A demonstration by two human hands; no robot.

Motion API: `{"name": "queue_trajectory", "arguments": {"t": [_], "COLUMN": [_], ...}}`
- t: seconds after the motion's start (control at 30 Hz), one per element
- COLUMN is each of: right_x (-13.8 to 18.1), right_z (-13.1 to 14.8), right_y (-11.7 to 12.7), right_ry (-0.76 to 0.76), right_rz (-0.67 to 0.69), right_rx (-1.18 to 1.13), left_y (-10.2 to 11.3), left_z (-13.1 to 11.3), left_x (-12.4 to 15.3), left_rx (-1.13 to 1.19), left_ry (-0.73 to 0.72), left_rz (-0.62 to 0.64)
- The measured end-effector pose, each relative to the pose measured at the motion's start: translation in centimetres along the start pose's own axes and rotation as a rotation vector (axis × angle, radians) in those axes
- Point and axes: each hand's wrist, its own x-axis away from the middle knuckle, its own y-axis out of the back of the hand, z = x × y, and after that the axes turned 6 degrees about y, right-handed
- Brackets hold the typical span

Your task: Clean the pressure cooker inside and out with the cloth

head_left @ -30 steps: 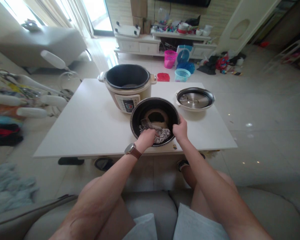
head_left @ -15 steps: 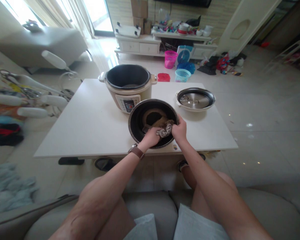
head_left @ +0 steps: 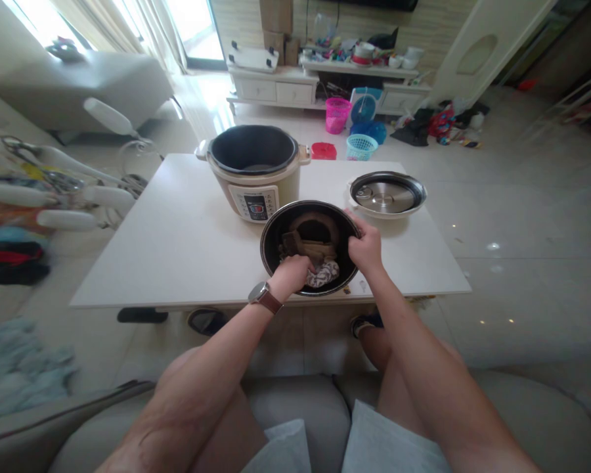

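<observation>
A black inner pot stands tilted toward me at the near edge of the white table. My left hand, with a watch on its wrist, is inside the pot and presses a patterned grey cloth against the near wall. My right hand grips the pot's right rim. The pot's brownish bottom shows above the cloth.
A beige electric cooker body stands open just behind the pot. Its metal lid lies upside down at the right. Pink and blue baskets sit on the floor beyond. White rods clutter the left. My knees are below the table edge.
The pot has shifted slightly right and nearer. My left hand dragged the cloth from the pot's right side down to its near wall. My right hand slid up along the right rim.
</observation>
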Motion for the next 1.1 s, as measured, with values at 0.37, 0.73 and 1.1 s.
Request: {"name": "queue_trajectory", "arguments": {"t": [0.37,0.73,1.1], "right_x": [0.8,1.5,0.9], "right_z": [-1.4,-0.5,-2.2], "right_y": [-1.2,-2.1,-1.5], "right_ry": [-0.059,-0.072,-0.143], "right_rz": [-0.021,-0.061,-0.119], "right_rx": [-0.032,-0.025,-0.029], "left_y": [-0.1,-0.7,1.0], "left_z": [0.4,-2.0,0.8], "left_x": [-1.0,-1.5,-0.1], "left_rx": [0.013,0.642,0.046], "left_ry": [0.005,-0.064,0.06], "left_rz": [-0.011,-0.118,0.027]}}
